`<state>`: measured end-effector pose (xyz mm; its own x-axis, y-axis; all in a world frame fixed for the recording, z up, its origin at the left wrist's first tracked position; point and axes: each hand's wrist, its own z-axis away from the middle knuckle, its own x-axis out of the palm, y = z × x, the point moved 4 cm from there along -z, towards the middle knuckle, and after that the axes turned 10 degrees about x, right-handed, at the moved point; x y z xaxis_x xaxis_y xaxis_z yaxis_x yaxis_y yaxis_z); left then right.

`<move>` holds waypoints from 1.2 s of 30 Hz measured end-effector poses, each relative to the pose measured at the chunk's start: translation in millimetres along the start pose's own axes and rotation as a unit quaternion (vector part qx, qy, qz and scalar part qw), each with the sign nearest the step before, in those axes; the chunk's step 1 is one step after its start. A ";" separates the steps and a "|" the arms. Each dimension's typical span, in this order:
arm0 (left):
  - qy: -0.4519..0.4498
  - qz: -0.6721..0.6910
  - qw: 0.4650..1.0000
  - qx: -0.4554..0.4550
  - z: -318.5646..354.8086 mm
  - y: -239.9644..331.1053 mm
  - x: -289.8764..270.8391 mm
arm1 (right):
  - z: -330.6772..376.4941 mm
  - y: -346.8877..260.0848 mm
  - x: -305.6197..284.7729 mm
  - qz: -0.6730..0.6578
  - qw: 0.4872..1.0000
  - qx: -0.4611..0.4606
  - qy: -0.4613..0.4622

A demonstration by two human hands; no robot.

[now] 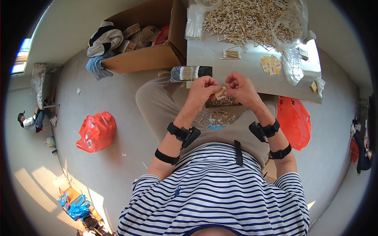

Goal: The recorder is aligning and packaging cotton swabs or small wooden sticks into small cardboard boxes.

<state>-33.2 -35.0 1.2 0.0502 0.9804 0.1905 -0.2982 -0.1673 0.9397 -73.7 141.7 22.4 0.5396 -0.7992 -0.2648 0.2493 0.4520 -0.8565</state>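
Above my lap, my left hand point(203, 91) pinches a small yellow-and-white card point(220, 94) from its left side. From the other side, the fingers of my right hand point(241, 91) are closed on the card's upper right edge. Left of my hands, a row of cotton swabs point(189, 73) lies side by side on a dark pad at the table's near edge. A small bunch of cotton swabs point(230, 54) rests on the table beyond my hands. To its right several yellow cards point(270, 65) are spread in a loose stack.
A large heap of cotton swabs point(248, 19) covers the far part of the metal table point(252, 74), beside clear plastic bags point(194, 23). Left of it stands a cardboard box point(145, 59) with clothes. Red plastic bags point(97, 131) sit on the floor both sides. Loose swabs point(218, 117) lie below my hands.
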 end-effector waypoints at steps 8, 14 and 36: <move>0.133 0.115 0.984 -0.035 18.6 -17.4 -31.8 | -8.6 23.8 48.3 -0.229 0.968 0.096 -0.034; 0.144 0.028 0.989 0.014 14.6 -20.0 -45.2 | -27.1 22.8 60.7 -0.159 0.978 0.126 0.051; 0.366 -0.344 0.864 0.042 -55.6 -50.7 -140.4 | -98.5 14.6 70.0 0.027 0.972 0.177 0.155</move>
<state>-78.1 -158.3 -89.0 -0.4376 0.6484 -0.6230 -0.3671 0.5036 0.7821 -111.5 53.4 -52.3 0.3055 -0.8266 -0.4727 0.5174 0.5608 -0.6463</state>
